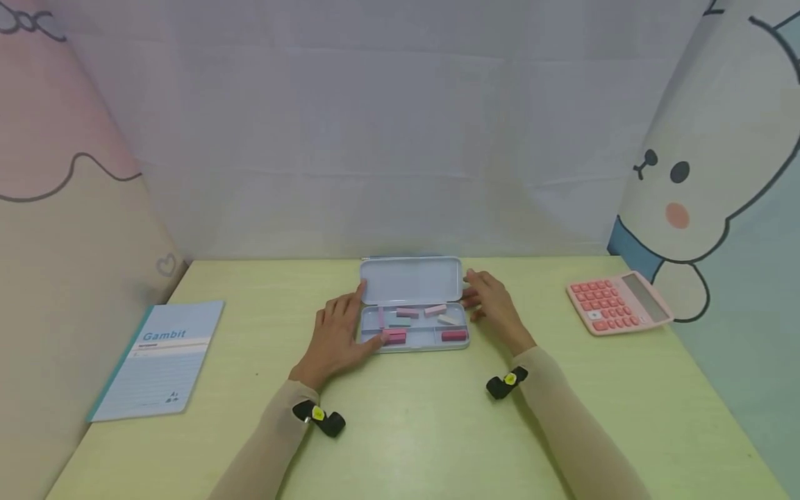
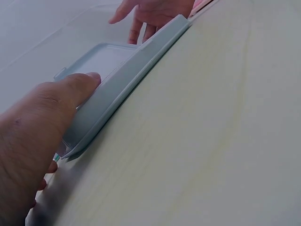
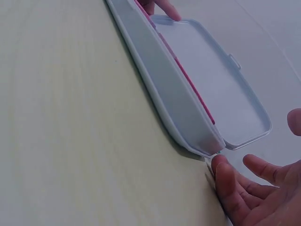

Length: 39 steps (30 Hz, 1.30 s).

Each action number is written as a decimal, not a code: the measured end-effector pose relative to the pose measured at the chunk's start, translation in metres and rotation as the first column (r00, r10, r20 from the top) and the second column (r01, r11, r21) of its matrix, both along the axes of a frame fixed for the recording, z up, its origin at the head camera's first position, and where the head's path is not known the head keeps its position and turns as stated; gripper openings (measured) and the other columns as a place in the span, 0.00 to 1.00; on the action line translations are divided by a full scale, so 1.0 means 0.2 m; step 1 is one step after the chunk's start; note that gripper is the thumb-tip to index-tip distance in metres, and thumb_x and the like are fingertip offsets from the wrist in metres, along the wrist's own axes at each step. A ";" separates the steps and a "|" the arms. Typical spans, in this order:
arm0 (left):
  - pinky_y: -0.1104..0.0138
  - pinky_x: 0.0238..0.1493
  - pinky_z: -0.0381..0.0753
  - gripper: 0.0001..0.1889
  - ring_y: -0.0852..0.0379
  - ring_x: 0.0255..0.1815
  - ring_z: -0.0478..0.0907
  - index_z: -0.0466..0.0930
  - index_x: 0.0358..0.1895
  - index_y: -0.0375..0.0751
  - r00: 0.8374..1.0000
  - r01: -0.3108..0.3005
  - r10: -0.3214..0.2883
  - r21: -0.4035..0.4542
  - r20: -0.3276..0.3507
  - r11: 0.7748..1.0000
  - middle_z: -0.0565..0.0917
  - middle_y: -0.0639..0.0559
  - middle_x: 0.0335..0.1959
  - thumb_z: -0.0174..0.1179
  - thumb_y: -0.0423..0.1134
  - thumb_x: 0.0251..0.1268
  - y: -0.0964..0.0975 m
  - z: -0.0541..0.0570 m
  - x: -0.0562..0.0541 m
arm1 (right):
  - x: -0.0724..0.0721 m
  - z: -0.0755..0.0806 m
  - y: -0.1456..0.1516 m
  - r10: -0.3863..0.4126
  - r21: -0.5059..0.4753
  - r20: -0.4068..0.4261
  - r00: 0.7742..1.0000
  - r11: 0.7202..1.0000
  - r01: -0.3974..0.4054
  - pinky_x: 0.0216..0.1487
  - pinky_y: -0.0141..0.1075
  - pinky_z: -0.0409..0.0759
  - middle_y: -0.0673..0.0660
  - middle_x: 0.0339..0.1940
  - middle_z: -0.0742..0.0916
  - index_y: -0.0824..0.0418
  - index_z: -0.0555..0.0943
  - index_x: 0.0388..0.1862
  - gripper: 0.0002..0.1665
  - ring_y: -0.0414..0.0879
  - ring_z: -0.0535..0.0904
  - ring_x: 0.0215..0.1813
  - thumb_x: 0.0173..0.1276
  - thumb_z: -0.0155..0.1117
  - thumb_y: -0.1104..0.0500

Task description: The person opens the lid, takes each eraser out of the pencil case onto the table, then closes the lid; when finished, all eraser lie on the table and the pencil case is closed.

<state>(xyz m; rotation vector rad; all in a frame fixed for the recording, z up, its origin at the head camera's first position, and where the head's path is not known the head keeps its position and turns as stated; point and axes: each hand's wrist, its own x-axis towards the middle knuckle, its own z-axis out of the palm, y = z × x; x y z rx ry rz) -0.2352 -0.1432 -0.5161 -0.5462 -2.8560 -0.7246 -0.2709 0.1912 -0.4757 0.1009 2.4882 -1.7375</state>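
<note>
A pale blue pencil case (image 1: 414,349) lies on the table with its lid (image 1: 412,280) raised at the back. Several small pink, red, pale blue and white sticks (image 1: 453,336) lie in its compartments. At the case's left side is my left hand (image 1: 337,338), its fingers spread along the edge. The left thumb (image 2: 84,84) reaches over the front rim, and the index fingertip is at the lid's left edge. My right hand (image 1: 495,305) is by the right end, fingers loosely bent and apart, fingertips (image 3: 220,162) right at the case's corner, nothing held.
A blue and white notebook (image 1: 159,361) lies at the table's left. On the right sits a pink calculator (image 1: 619,303). A white curtain (image 1: 400,139) hangs behind the table's back edge, and printed panels (image 1: 706,208) stand at both sides.
</note>
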 end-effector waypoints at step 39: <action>0.33 0.79 0.55 0.69 0.28 0.84 0.53 0.38 0.91 0.47 0.998 0.021 -0.015 -0.083 0.069 0.996 0.57 0.40 0.87 0.54 0.88 0.56 -0.01 -0.01 0.01 | 0.29 -0.02 0.04 0.348 0.513 -0.324 0.880 0.846 -0.146 0.56 0.52 0.81 0.66 0.57 0.87 0.61 0.91 0.38 0.03 0.60 0.85 0.54 0.71 0.72 0.63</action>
